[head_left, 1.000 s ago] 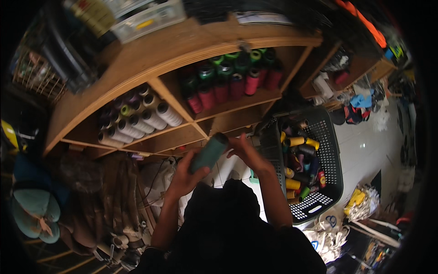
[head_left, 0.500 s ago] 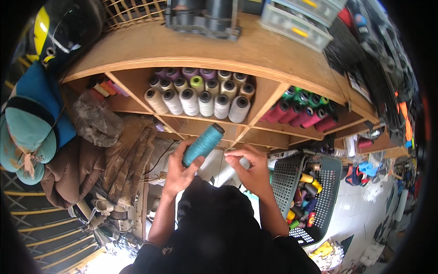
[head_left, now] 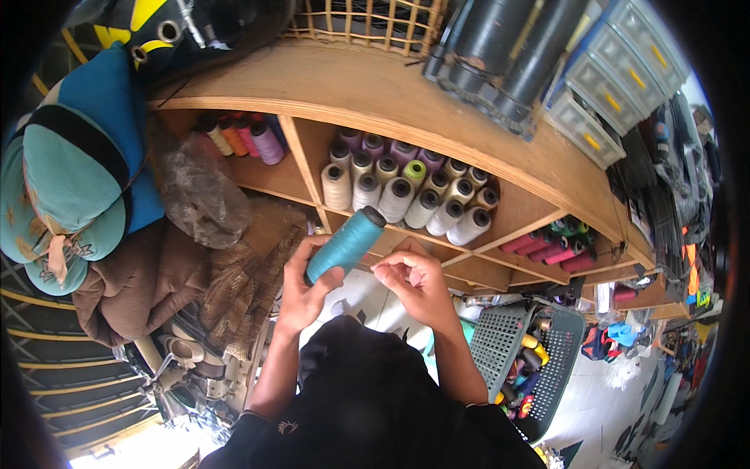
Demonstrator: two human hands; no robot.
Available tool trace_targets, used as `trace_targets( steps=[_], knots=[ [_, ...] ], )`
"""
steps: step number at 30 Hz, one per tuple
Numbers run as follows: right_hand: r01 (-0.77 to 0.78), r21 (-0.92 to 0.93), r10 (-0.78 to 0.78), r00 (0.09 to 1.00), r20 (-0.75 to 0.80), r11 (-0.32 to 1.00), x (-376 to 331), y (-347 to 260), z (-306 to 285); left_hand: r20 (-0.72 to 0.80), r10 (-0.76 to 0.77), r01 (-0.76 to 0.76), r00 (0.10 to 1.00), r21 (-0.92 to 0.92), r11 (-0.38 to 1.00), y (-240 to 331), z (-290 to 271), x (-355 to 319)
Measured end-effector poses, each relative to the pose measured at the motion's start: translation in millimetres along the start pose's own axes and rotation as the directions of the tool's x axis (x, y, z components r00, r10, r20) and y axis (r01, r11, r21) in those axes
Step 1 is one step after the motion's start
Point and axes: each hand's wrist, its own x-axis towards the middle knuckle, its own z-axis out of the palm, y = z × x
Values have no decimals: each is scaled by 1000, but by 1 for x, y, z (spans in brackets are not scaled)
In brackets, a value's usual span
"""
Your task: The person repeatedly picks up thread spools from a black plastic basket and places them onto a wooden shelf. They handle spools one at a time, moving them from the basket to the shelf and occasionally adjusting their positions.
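A teal cone of thread is tilted in my left hand, its dark top end pointing up and to the right. My fingers and thumb wrap round its lower part. Just to the right, my right hand is raised with thumb and fingertips pinched together, apart from the cone. Whether a thread end is in that pinch is too small to make out. Beyond both hands, white thread cones stand in rows in a compartment of the wooden shelf, with a lime green cone among them.
A dark green plastic basket with mixed spools stands on the floor at the right. Pink cones fill another compartment. At the left are a teal cap, a clear plastic bag and brown cloth. Clear drawers stand on the shelf top.
The view has turned left, so the shelf and its cones appear farther right. My right hand has come slightly closer to the teal cone, which stays in my left hand.
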Motion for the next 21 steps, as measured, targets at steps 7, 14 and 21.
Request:
trace_targets(
  steps=[7,14,21],
  knots=[
    [-283,300,93,849,519,911,64,5,10,221,25,-17,975,-38,999,36,-64,0],
    [-27,-106,91,748,657,994,118,-43,34,280,97,-204,955,385,900,61,-98,-3],
    [179,-316,5,863,504,932,111,-55,74,-12,223,-169,975,616,769,47,-103,5]
  ],
)
